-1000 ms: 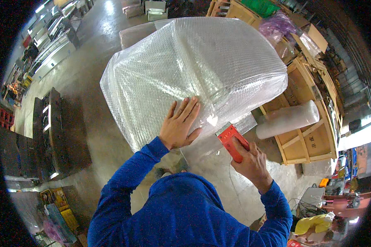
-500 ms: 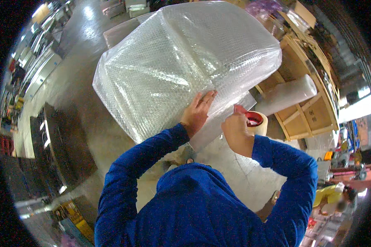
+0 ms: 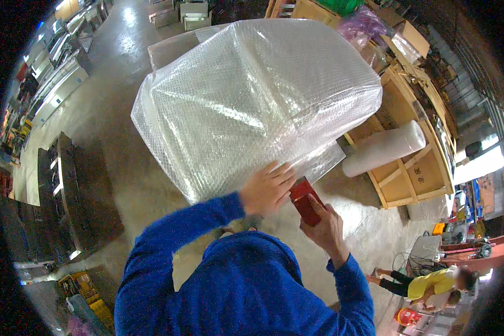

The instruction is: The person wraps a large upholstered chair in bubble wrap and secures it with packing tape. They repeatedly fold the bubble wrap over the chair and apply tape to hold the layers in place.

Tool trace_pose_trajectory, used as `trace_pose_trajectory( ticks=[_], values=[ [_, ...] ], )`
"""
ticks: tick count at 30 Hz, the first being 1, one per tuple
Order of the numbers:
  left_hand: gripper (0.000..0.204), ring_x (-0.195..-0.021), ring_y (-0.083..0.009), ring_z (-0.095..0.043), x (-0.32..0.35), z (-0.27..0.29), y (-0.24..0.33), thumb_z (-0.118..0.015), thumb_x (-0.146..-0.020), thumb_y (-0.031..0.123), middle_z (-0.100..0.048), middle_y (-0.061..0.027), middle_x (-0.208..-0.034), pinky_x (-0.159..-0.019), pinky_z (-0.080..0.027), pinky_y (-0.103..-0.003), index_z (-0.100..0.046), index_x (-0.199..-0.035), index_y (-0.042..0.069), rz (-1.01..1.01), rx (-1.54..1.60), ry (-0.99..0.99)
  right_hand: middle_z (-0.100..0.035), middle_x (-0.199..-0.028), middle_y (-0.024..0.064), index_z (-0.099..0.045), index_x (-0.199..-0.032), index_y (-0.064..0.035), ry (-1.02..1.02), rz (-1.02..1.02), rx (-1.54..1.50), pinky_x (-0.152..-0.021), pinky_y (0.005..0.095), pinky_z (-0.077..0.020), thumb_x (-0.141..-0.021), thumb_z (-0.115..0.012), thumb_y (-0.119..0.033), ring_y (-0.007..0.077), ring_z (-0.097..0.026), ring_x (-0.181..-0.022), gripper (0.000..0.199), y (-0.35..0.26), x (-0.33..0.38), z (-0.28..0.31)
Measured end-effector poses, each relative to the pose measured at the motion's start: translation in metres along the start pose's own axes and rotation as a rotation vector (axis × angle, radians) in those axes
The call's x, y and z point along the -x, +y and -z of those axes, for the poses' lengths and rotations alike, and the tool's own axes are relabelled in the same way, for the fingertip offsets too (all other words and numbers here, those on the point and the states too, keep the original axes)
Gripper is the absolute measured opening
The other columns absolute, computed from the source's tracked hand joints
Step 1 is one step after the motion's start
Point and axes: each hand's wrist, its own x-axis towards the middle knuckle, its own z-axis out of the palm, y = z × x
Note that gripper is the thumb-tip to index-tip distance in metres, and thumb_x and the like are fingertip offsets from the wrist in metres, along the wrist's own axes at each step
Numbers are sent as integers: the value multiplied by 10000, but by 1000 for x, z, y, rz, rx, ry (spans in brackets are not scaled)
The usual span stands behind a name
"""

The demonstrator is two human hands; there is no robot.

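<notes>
A large boxy object wrapped in clear bubble wrap [image 3: 224,106] stands in front of me. My left hand [image 3: 267,190] lies on its near side, fingers stretched out against the wrap. In my right hand [image 3: 326,228] is a red tape dispenser [image 3: 306,203], its front end held against the near edge of the wrap beside my left fingertips. The tape roll is hidden from this angle. A loose flap of the plastic [image 3: 326,162] sticks out at the lower right of the bundle.
To the right, a roll of bubble wrap [image 3: 383,148] leans by a wooden crate [image 3: 414,173]. A person in a yellow top [image 3: 431,285] is at the lower right, near a red bucket [image 3: 407,317]. A dark long object [image 3: 67,196] lies on the floor at left.
My right hand has moved down and turned the tape dispenser, so its red body now faces up. The left hand has slid lower along the wrap. The view has shifted slightly.
</notes>
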Motion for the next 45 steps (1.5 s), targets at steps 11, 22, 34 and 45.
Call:
trace_pose_trajectory(
  ticks=[11,22,34,45],
  values=[
    [388,-868,-124,-645,92,26,42,-645,-1017,335,-695,-53,-1122,-762,-547,-292,-674,-1256,30,1250,1800,101,-625,-892,89,-634,-1391,-300,-23,435,-327,-641,419,-582,-624,-883,-296,291,-674,-713,806,0,16,-16],
    [111,-761,-64,-588,95,15,27,-636,-997,82,-678,5,-863,-654,-484,-253,-705,-1016,-2,983,1162,336,-632,-951,75,-629,-1392,-293,-22,563,-319,-666,410,-589,-643,-871,-312,272,-685,-794,787,-10,-1,-24],
    [90,-702,-107,-616,68,37,17,-733,-897,74,-683,-41,-797,-650,-504,-280,-688,-946,13,749,717,380,-626,-1162,143,-590,-1429,-288,44,554,-318,-729,442,-606,-676,-858,-287,339,-697,-921,800,-9,-3,-35],
    [124,-837,-290,-626,46,34,-47,-728,-902,190,-656,-67,-862,-720,-465,-420,-647,-904,96,712,-50,478,-585,-938,131,-594,-1424,-217,18,410,-224,-688,445,-578,-700,-879,-366,338,-656,-805,792,-6,-33,-65]
  ],
)
